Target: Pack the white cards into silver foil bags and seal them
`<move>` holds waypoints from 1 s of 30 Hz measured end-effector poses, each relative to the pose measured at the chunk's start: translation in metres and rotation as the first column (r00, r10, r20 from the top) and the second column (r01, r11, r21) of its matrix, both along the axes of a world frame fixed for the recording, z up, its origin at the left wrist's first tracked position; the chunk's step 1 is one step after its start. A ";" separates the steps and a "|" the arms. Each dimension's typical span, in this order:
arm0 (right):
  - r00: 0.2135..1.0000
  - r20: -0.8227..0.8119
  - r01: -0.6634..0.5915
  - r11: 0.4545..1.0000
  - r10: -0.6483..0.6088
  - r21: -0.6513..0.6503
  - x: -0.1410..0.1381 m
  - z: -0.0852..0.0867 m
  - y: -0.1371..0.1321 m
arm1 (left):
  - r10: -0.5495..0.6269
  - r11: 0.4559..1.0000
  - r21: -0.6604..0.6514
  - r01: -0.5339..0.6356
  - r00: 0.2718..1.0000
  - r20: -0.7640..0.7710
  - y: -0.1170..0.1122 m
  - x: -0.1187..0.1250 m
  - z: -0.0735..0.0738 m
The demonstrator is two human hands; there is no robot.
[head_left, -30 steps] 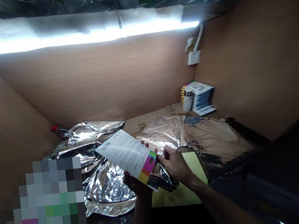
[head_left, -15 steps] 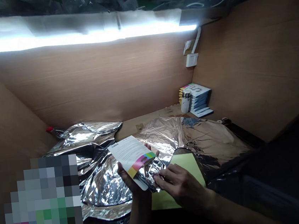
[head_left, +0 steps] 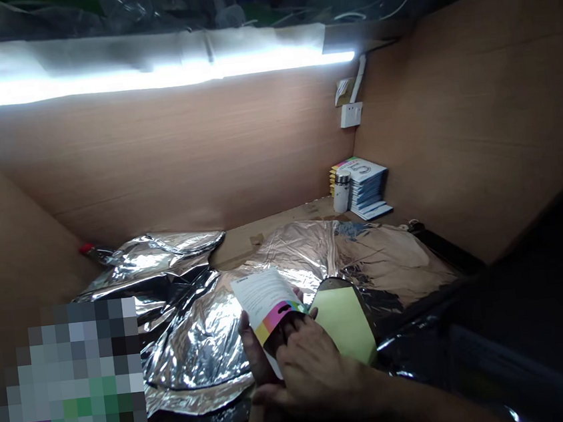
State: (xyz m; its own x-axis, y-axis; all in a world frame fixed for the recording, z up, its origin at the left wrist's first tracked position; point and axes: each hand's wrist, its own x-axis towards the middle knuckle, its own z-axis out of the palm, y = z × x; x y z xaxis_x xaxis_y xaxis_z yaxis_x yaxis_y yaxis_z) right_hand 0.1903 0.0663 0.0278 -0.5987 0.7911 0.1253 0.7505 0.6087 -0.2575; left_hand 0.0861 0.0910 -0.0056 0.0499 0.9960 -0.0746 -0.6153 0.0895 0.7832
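A white printed card packet (head_left: 264,298) with a rainbow-coloured end and a hang hole is in my left hand (head_left: 257,354), which grips it from below and the side. The packet's mouth bulges open toward me. My right hand (head_left: 312,359) reaches over with its fingers pushed into that mouth and its thumb spread apart outside. The fingertips and whatever lies inside are hidden. Beneath and beside my right hand is a pale yellow sheet (head_left: 343,318). Crinkled silver foil sheeting (head_left: 199,344) spreads under and around the hands.
At the back right corner stand a stack of printed packets (head_left: 367,185) and a white flask (head_left: 342,192) with a metal cap. A red-capped bottle (head_left: 95,253) lies at the left. Wooden panels (head_left: 155,157) enclose the bench; a bright tube light (head_left: 156,75) runs above.
My right hand has moved left, from pinching crumpled silver foil at the packet's mouth to having its fingers inside it. The foil piece is out of sight. The packet has shifted right in view.
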 end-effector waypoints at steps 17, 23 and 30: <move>0.878 -0.309 -0.295 0.921 0.366 0.254 0.052 -0.069 -0.052 | 0.344 0.907 0.327 0.267 -0.019 -0.939 0.052 -0.021 -0.049; 0.925 -0.237 -0.241 0.941 0.297 0.236 0.090 -0.064 -0.018 | 0.361 0.896 0.342 0.283 -0.016 -0.932 0.047 -0.020 -0.050; 0.951 -0.053 -0.284 0.927 0.305 0.246 0.083 -0.075 0.011 | 0.232 0.935 0.210 0.287 -0.044 -0.972 0.060 -0.058 -0.034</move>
State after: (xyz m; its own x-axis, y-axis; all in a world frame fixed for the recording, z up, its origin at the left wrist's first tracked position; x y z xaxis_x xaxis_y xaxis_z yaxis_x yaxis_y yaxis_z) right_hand 0.2737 0.0771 -0.0470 -0.7783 0.5231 0.3473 0.5088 0.8495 -0.1395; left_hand 0.0280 0.1510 -0.0392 0.2127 0.9625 0.1683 0.8023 -0.2703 0.5322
